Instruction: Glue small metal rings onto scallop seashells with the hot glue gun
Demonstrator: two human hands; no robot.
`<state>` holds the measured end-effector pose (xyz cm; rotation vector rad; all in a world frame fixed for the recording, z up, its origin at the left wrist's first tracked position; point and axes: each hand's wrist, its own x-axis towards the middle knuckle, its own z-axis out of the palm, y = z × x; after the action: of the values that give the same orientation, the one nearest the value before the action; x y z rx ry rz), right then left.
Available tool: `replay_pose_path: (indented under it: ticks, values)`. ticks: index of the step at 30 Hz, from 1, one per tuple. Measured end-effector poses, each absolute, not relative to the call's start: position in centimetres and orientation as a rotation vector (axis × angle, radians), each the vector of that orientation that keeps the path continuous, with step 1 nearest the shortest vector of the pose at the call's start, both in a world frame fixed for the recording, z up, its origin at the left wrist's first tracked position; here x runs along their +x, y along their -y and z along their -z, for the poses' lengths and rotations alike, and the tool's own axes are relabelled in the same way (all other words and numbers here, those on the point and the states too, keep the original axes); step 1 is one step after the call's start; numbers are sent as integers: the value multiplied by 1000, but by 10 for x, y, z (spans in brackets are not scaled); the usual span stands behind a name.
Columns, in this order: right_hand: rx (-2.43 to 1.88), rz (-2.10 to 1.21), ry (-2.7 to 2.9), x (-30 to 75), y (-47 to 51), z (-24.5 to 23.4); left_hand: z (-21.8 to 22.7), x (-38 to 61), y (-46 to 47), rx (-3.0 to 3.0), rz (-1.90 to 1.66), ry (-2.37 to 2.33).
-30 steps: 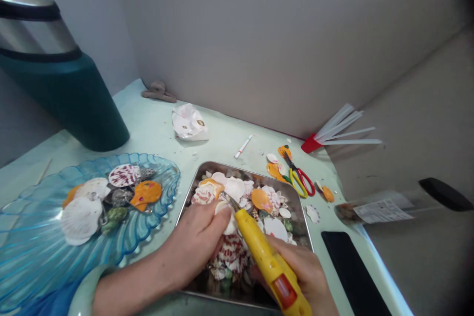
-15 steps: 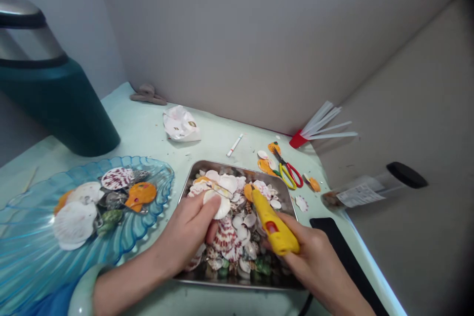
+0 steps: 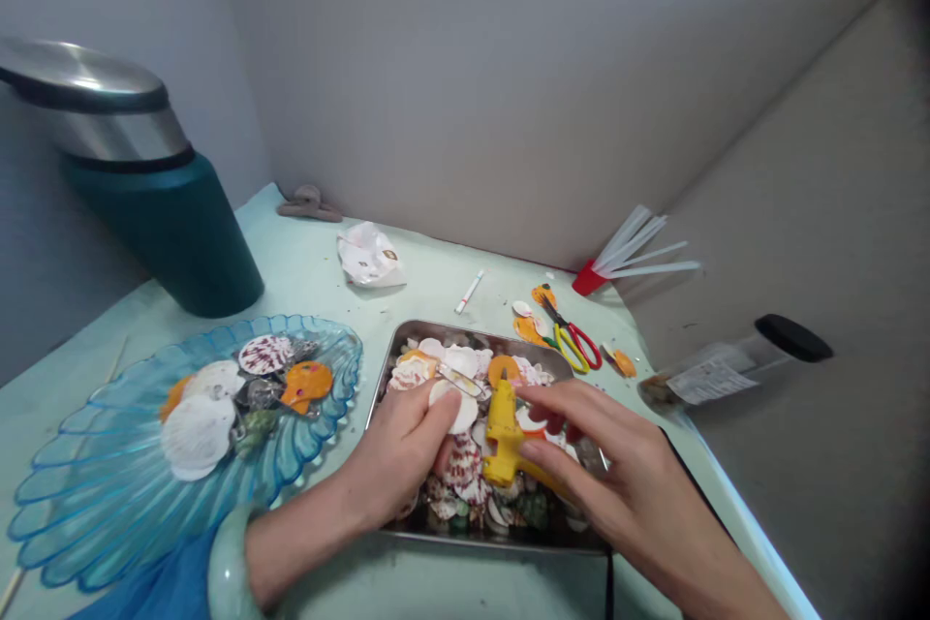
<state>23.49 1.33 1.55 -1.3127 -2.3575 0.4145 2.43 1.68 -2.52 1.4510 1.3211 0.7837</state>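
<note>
My left hand (image 3: pixel 398 457) pinches a white scallop shell (image 3: pixel 459 405) over a metal tray (image 3: pixel 476 539) heaped with several shells. A yellow glue gun (image 3: pixel 503 430) lies on the shell pile in the tray. Just to its right my right hand (image 3: pixel 617 475) hovers with fingers spread, fingertips close to the gun and holding nothing. On the left stands a blue shell-shaped glass dish (image 3: pixel 87 494) carrying white, orange and red-striped shells.
A teal bin with a steel lid (image 3: pixel 156 213) stands at the back left. Scissors (image 3: pixel 573 339), loose orange shells, a red-ended bundle of glue sticks (image 3: pixel 629 257) and a crumpled wrapper (image 3: pixel 369 255) lie beyond the tray. A capped tube (image 3: pixel 733 363) and a black pad (image 3: pixel 697 494) sit on the right.
My right hand has set the glue gun down on the shells and opened its fingers. My left hand keeps the white shell in nearly the same place.
</note>
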Motion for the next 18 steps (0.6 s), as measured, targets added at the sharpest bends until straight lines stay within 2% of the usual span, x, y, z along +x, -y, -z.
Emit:
replay_pose_path:
  ticks: [7,18]
  values:
    - [-1241,-531,2156,197,-27,-8,29,24,-18,1484,-778,-1280]
    - [-1333,-1084,2036,201,-35,-8,28,22,-16,1505,-792,-1148]
